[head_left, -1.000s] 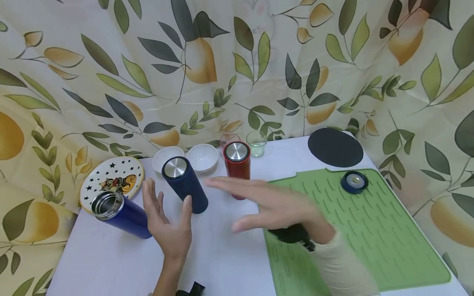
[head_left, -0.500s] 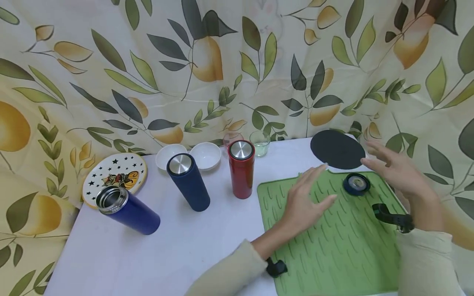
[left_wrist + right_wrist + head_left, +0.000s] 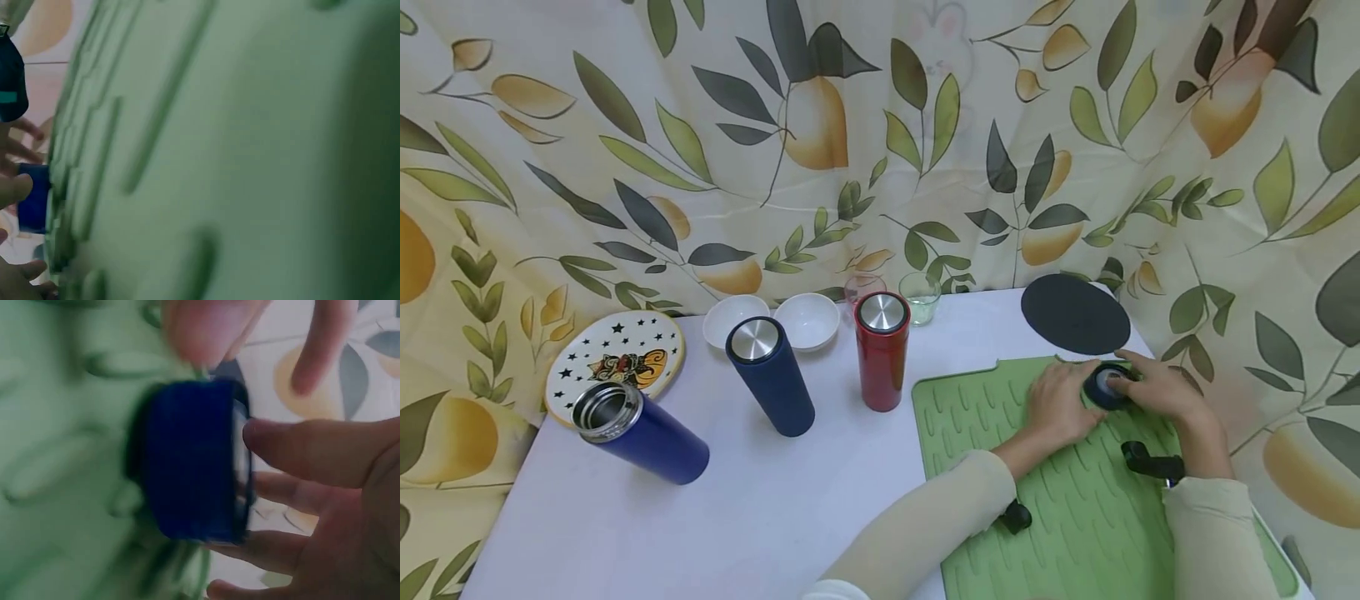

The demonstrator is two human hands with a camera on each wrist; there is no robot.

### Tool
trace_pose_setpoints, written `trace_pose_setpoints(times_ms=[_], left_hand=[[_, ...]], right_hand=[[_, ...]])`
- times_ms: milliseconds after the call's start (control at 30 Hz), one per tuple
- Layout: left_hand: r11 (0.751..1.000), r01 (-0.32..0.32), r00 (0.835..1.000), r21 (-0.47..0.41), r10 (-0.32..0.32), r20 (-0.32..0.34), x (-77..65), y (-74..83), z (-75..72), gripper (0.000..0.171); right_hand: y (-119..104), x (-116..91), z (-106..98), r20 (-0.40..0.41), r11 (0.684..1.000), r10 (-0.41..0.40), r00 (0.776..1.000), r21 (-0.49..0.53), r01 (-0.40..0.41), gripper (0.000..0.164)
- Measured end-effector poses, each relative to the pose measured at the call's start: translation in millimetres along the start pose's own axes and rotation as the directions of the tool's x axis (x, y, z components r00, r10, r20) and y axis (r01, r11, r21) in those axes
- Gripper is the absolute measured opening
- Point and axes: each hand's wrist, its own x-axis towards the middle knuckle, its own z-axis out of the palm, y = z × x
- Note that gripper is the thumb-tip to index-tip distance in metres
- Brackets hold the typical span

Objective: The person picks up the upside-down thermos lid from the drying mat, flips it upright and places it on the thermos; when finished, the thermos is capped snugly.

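A dark blue bottle lid (image 3: 1097, 390) with a pale centre lies near the far edge of a ribbed green mat (image 3: 985, 417). My right hand (image 3: 1168, 392) holds it, thumb on the upper face and fingers around the side, as the right wrist view shows on the blue lid (image 3: 194, 462). My left hand (image 3: 1058, 407) is close on the lid's left side, its fingers relaxed. In the left wrist view the green mat (image 3: 250, 137) fills most of the frame, with the lid (image 3: 32, 209) at the left edge.
An uncapped blue bottle (image 3: 655, 442), a capped navy bottle (image 3: 782, 383) and a capped red bottle (image 3: 882, 367) stand left of the mat. Behind are white bowls (image 3: 808, 321), a glass (image 3: 921, 300), a starred round board (image 3: 568, 375) and a black disc (image 3: 1075, 315).
Both hands have moved right, from near the bottles to the lid on the mat. My right hand has come down onto the lid, my left hand beside it.
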Motion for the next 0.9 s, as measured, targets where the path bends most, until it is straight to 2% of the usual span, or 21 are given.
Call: trace_pose_setpoints(times_ms=[133, 200, 300, 433, 533, 633, 733, 800, 900], left_hand=[[0.999, -0.001, 1.000, 0.045, 0.000, 0.013, -1.3, -1.2, 7.9, 0.063], [0.999, 0.006, 1.000, 0.033, -0.007, 0.010, -0.8, -1.0, 9.3, 0.059], [1.000, 0.023, 1.000, 0.000, -0.023, -0.006, -1.0, -1.4, 7.4, 0.057], [0.996, 0.024, 0.998, -0.081, -0.028, -0.051, -4.1, -4.9, -9.3, 0.058], [0.986, -0.008, 0.994, -0.166, -0.010, -0.105, -11.3, -14.3, -34.8, 0.059], [0.967, -0.102, 0.981, -0.233, 0.059, -0.183, -24.4, -28.9, -63.9, 0.061], [0.947, -0.193, 0.958, -0.258, 0.126, -0.257, -43.6, -45.3, -89.3, 0.058], [0.931, -0.231, 0.943, -0.281, 0.142, -0.302, -58.4, -56.1, -103.0, 0.054], [0.918, -0.241, 0.931, -0.314, 0.127, -0.342, -82.2, -71.8, -119.2, 0.047]], right_hand=[[-6, 0, 8, -0.068, 0.997, -0.039, 0.997, -0.065, 0.034, 0.050], [-9, 0, 10, -0.138, 0.994, -0.068, 0.988, -0.090, 0.056, 0.040], [-15, -4, 14, -0.238, 0.995, -0.055, 0.970, -0.090, 0.035, 0.033], [-29, -12, 16, -0.321, 1.000, 0.006, 0.947, 0.001, -0.006, 0.037], [-48, -17, 16, -0.338, 0.990, 0.003, 0.941, 0.132, 0.044, 0.041], [-71, -21, 20, -0.322, 0.938, -0.032, 0.946, 0.316, 0.139, 0.042], [-97, -24, 31, -0.288, 0.833, -0.073, 0.955, 0.508, 0.217, 0.039], [-114, -26, 41, -0.255, 0.767, -0.095, 0.962, 0.598, 0.234, 0.039], [-135, -30, 56, -0.172, 0.715, -0.124, 0.977, 0.667, 0.208, 0.044]])
